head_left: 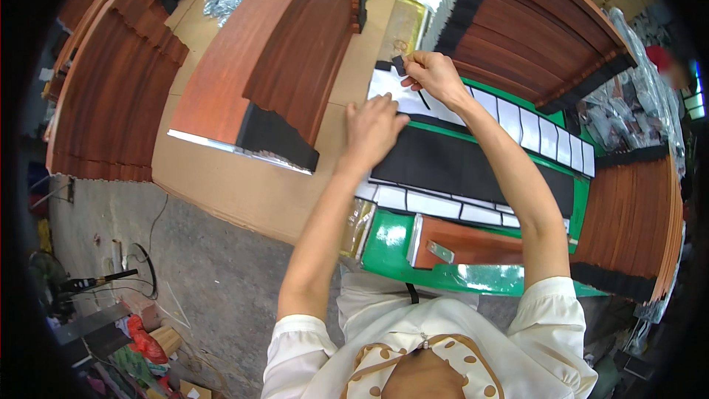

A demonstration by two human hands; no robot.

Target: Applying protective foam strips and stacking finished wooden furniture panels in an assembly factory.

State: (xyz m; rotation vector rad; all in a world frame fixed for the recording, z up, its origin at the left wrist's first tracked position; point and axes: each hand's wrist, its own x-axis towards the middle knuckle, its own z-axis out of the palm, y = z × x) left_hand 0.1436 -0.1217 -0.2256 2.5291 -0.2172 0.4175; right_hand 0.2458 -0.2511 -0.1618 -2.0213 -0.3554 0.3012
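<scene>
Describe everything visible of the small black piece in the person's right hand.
The small black piece is flat-looking, roughly rectangular and matte; its material is unclear. The right hand pinches it, tilted, near the far left end of the row of white panels. Whether it touches that row cannot be told.

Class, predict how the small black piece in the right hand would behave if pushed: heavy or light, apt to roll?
The small black piece is probably light: the right hand holds it in a pinch. Its flat-looking, angular outline suggests it would slide rather than roll.
</scene>
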